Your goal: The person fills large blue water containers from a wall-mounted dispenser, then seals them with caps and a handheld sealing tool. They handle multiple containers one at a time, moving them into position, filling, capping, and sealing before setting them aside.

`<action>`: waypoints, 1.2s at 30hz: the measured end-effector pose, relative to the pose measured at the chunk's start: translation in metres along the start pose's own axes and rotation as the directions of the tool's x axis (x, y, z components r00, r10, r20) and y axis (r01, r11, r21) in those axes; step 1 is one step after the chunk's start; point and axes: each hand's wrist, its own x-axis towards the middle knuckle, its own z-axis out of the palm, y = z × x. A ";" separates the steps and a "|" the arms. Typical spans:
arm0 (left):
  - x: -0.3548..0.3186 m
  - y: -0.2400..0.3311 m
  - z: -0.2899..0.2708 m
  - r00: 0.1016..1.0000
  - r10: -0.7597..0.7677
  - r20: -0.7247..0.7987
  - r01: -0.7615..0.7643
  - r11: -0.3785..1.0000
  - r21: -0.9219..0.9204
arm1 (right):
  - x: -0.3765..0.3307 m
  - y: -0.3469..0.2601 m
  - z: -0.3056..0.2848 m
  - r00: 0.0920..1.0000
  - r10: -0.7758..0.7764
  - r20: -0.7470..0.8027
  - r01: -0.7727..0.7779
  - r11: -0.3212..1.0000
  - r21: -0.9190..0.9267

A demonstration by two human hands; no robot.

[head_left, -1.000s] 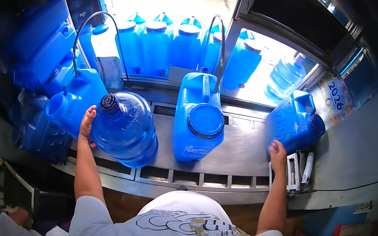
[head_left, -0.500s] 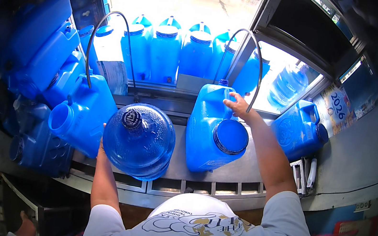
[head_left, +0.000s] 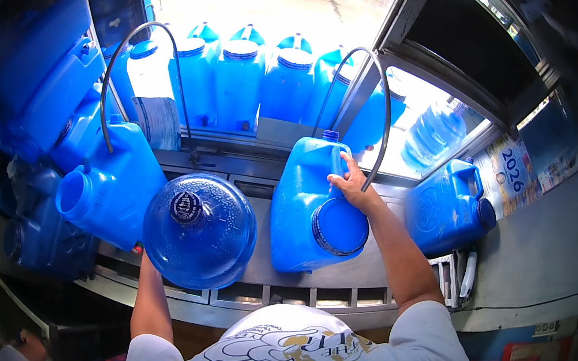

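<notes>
My right hand is closed around the handle of a blue water jug that has a dark blue screw lid. The jug stands upright on the metal counter. My left hand is mostly hidden between a round blue water bottle and an uncapped blue jug; its fingers do not show. The round bottle is capped and beaded with drops. A thin hose arches down to the uncapped jug, and another hose curves down beside my right hand.
Several blue jugs line the window ledge. More jugs are stacked at the left. A capped jug stands on the right of the slotted metal counter. Another person's hand shows at lower left.
The whole view has shifted slightly left. My right hand has curled further over the jug's handle. My left hand has slid lower, and less of it shows beside the round bottle.
</notes>
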 end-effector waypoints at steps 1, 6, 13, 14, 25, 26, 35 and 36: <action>-0.001 -0.001 0.001 1.000 0.000 -0.008 0.000 1.000 0.005 | -0.001 0.001 0.000 1.000 -0.010 0.024 0.009 0.999 0.040; 0.007 0.010 -0.010 0.999 0.037 -0.021 -0.035 0.998 0.052 | -0.008 0.044 -0.010 0.995 -0.096 -0.016 0.098 0.979 0.179; 0.049 0.025 -0.024 0.997 0.068 0.024 -0.070 0.994 0.083 | -0.133 0.193 -0.017 0.880 0.452 -0.148 -0.439 0.892 0.111; 0.053 0.025 -0.022 0.997 0.067 0.023 -0.068 0.995 0.077 | -0.163 0.207 -0.005 0.834 0.550 -0.045 -0.543 0.832 0.117; 0.009 0.004 0.008 0.996 0.090 -0.012 -0.089 0.993 0.079 | -0.185 0.124 0.197 0.994 -0.055 0.090 0.031 0.969 0.246; -0.003 0.000 0.011 0.995 0.092 -0.024 -0.090 0.993 0.078 | -0.181 0.110 0.206 0.988 -0.136 0.073 0.108 0.946 0.305; -0.126 -0.040 0.047 0.980 0.124 -0.154 -0.113 0.991 0.076 | -0.199 0.075 0.225 0.958 -0.149 0.246 0.027 0.898 0.439; -0.137 -0.045 0.052 0.977 0.132 -0.169 -0.119 0.990 0.080 | -0.200 0.078 0.222 0.947 -0.170 0.271 0.028 0.889 0.458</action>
